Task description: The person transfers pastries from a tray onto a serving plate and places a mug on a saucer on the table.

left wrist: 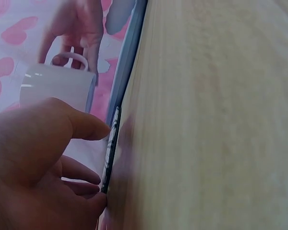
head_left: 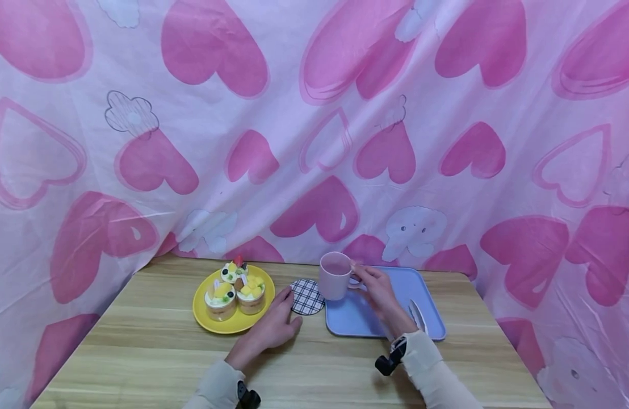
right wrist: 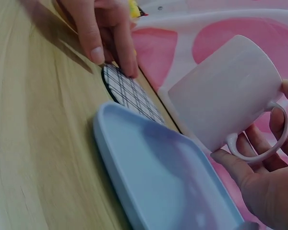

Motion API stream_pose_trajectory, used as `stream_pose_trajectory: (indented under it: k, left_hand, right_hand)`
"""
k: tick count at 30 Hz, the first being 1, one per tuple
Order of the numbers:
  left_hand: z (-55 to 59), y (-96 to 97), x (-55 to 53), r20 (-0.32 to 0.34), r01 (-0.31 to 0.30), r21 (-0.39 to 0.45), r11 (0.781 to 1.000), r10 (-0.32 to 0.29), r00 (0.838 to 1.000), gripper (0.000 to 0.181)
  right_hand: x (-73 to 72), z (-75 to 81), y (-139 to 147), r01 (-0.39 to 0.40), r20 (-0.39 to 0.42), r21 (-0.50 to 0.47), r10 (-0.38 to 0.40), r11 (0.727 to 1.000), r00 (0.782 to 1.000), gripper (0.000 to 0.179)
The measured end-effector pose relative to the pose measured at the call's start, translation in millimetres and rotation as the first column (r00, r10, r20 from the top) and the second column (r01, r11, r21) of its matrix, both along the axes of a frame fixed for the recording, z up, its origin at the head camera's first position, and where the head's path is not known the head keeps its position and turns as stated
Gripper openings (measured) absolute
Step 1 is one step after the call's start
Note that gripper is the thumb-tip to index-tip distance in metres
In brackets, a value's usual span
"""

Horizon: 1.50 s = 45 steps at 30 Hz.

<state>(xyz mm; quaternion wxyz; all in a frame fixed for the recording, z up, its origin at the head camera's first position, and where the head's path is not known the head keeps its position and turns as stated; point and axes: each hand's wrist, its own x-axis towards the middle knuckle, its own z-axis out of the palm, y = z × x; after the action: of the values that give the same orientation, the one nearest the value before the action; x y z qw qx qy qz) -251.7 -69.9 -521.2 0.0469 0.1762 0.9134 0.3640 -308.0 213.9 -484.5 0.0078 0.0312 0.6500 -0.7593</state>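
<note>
A pale pink mug (head_left: 334, 277) is held up by its handle in my right hand (head_left: 378, 292), above the left edge of the blue tray (head_left: 340, 328). In the right wrist view, fingers curl through and around the mug's handle (right wrist: 278, 143). A round plaid coaster (head_left: 307, 297) lies on the table between the tray and a yellow plate. My left hand (head_left: 273, 324) is at the coaster's left edge, its fingertips touching it. In the left wrist view, the coaster (left wrist: 110, 148) appears edge-on, flat on the wood.
On the yellow plate (head_left: 204, 319) at the left stand several cream dessert cups (head_left: 221, 309) topped with fruit. A shiny metal utensil (head_left: 418, 316) lies on the tray's right side, partly behind my right wrist. Behind the wooden table (head_left: 141, 341) hangs a pink heart-patterned cloth (head_left: 314, 142).
</note>
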Motion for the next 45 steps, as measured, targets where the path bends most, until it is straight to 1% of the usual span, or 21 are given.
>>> stream_pose_trajectory:
  k: [3, 5, 7, 11, 15, 21, 26, 34, 37, 41, 45]
  left_hand:
    - [1.1, 0.1, 0.5, 0.006, 0.007, 0.001, 1.000, -0.007, 1.000, 0.074]
    - [1.8, -0.2, 1.1, -0.002, 0.015, -0.003, 1.000, -0.015, 1.000, 0.073]
    - [2.3, -1.1, 1.2, -0.011, 0.022, -0.004, 1.000, -0.022, 1.000, 0.072]
    - [2.2, -2.8, 0.4, -0.010, 0.025, -0.011, 1.000, -0.026, 1.000, 0.070]
    - [1.2, -3.9, -1.2, -0.002, 0.028, -0.011, 1.000, -0.028, 1.000, 0.070]
    - [0.2, -4.8, -2.2, -0.025, 0.035, -0.001, 0.999, -0.035, 0.999, 0.070]
    - [0.3, -5.5, -2.4, -0.040, 0.028, -0.003, 1.000, -0.028, 0.999, 0.070]
    - [2.3, -5.2, -2.6, -0.005, 0.012, 0.002, 1.000, -0.012, 1.000, 0.070]
    - [3.0, -5.0, -2.4, -0.004, 0.017, 0.006, 1.000, -0.017, 1.000, 0.070]
    - [3.4, -5.0, -2.9, 0.007, 0.017, 0.005, 1.000, -0.017, 1.000, 0.069]
    - [2.5, -4.5, -3.7, -0.004, -0.001, 0.014, 1.000, 0.002, 1.000, 0.071]
  right_hand:
    - [0.2, -3.3, -8, -0.004, -0.002, -0.005, 0.004, 1.000, 1.000, 0.017]
    - [0.1, -5.5, -14, -0.004, -0.006, -0.011, 0.004, 1.000, 1.000, 0.018]
    - [-0.8, -8.2, -20, -0.003, -0.011, -0.009, 0.003, 1.000, 1.000, 0.019]
    - [-3.5, -12.8, -31, -0.010, -0.021, 0.002, 0.010, 1.000, 1.000, 0.024]
    - [-6.1, -16.9, -42, -0.010, -0.029, 0.016, 0.011, 1.000, 1.000, 0.025]
    - [-6.2, -21.6, -57, -0.012, -0.045, 0.035, 0.013, 0.999, 0.999, 0.030]
    - [-5.8, -24.3, -66, 0.000, -0.051, 0.030, 0.002, 1.000, 0.999, 0.030]
    - [-5.2, -27.2, -72, 0.025, -0.032, 0.039, -0.024, 0.999, 0.999, 0.028]
    - [-5.0, -26.5, -72, 0.050, -0.045, 0.105, -0.045, 0.993, 0.998, 0.033]
    - [-4.1, -26.5, -70, 0.079, -0.059, 0.205, -0.068, 0.976, 0.996, 0.039]
    - [-5.4, -29.7, -67, 0.066, -0.038, 0.228, -0.059, 0.971, 0.998, 0.041]
